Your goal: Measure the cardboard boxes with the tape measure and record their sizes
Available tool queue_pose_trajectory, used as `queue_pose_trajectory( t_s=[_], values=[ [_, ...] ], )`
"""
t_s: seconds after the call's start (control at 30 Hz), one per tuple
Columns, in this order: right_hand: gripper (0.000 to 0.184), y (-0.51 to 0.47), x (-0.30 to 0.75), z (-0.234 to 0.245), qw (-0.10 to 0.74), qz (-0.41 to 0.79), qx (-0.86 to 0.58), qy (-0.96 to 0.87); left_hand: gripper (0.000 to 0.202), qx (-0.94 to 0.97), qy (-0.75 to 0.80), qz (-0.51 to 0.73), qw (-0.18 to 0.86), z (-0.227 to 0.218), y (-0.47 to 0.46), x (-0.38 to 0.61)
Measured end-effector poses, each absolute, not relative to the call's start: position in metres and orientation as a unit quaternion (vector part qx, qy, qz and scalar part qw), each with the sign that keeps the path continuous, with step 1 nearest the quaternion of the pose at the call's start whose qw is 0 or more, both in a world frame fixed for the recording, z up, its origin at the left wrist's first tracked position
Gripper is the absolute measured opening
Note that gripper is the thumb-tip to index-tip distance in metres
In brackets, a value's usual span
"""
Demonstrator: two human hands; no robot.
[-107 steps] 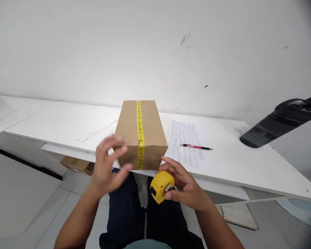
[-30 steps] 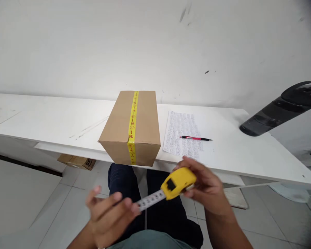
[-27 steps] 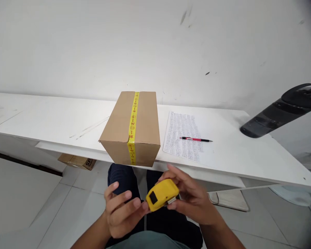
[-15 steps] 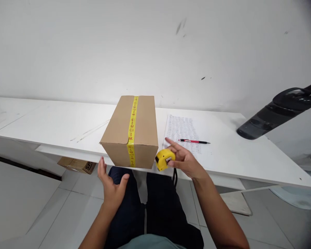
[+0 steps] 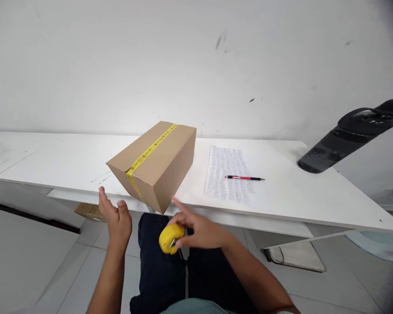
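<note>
A brown cardboard box [image 5: 170, 152] with yellow printed tape along its top rests at an angle on the white desk, one lower corner at the front edge. My right hand [image 5: 199, 229] grips a yellow tape measure [image 5: 170, 238] between thumb and fingers, above my lap, with the index finger stretched toward the box's near side; whether it touches is unclear. In front of the box's left end, my left hand [image 5: 115, 216] is raised with fingers apart, holding nothing.
Right of the box lies a handwritten sheet [image 5: 225, 192] with a red and black pen [image 5: 244, 178] across it. A dark water bottle [image 5: 334, 146] stands on the desk's right side. Below the desk at left sits another cardboard box [image 5: 90, 211]. A white wall rises behind.
The box has turned so its near end points left and its right side shows. My right hand moved left and down with the tape measure. My left hand shifted left.
</note>
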State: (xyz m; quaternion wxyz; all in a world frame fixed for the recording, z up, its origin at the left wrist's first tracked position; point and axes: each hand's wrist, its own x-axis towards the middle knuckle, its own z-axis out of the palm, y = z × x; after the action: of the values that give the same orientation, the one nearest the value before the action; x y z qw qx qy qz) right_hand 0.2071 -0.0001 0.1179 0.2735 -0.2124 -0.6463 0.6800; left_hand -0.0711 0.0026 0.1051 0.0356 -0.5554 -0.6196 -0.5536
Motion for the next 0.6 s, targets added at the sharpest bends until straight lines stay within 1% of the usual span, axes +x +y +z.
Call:
queue_pose_trajectory(
  t_s=[0.07,0.1,0.17,0.2,0.23,0.27,0.3,0.37,0.43,0.5,0.57,0.6],
  values=[
    [0.119,0.027,0.228,0.129,0.404,0.685,-0.216,-0.567,0.08,-0.571,-0.591,-0.568,0.03,0.107,-0.02,-0.053],
    [0.107,0.046,0.24,0.136,0.466,0.675,-0.216,-0.529,0.083,-0.593,-0.575,-0.563,0.028,0.107,-0.029,-0.043],
    [0.064,0.089,0.262,0.152,0.596,0.643,-0.21,-0.432,0.095,-0.644,-0.545,-0.535,0.042,0.106,-0.041,-0.023],
    [0.042,0.111,0.27,0.161,0.643,0.632,-0.21,-0.378,0.103,-0.664,-0.534,-0.521,0.061,0.106,-0.043,-0.015],
    [0.026,0.132,0.276,0.169,0.673,0.629,-0.212,-0.327,0.109,-0.676,-0.526,-0.51,0.08,0.106,-0.041,-0.008],
    [0.019,0.152,0.279,0.177,0.689,0.63,-0.218,-0.284,0.114,-0.681,-0.52,-0.507,0.095,0.107,-0.037,-0.003],
    [0.023,0.168,0.28,0.184,0.693,0.634,-0.232,-0.252,0.118,-0.68,-0.519,-0.508,0.1,0.108,-0.031,0.0],
    [0.037,0.19,0.275,0.194,0.679,0.638,-0.281,-0.231,0.124,-0.67,-0.527,-0.516,0.083,0.11,-0.017,0.004],
    [0.043,0.203,0.265,0.197,0.656,0.632,-0.329,-0.249,0.128,-0.663,-0.536,-0.518,0.073,0.11,-0.003,0.006],
    [0.037,0.208,0.252,0.194,0.64,0.625,-0.354,-0.272,0.13,-0.668,-0.532,-0.511,0.095,0.106,0.007,0.008],
    [0.03,0.209,0.238,0.189,0.626,0.63,-0.357,-0.291,0.124,-0.682,-0.517,-0.501,0.129,0.099,0.015,0.008],
    [0.03,0.208,0.233,0.187,0.616,0.633,-0.358,-0.302,0.119,-0.687,-0.51,-0.499,0.139,0.097,0.017,0.007]
  ],
)
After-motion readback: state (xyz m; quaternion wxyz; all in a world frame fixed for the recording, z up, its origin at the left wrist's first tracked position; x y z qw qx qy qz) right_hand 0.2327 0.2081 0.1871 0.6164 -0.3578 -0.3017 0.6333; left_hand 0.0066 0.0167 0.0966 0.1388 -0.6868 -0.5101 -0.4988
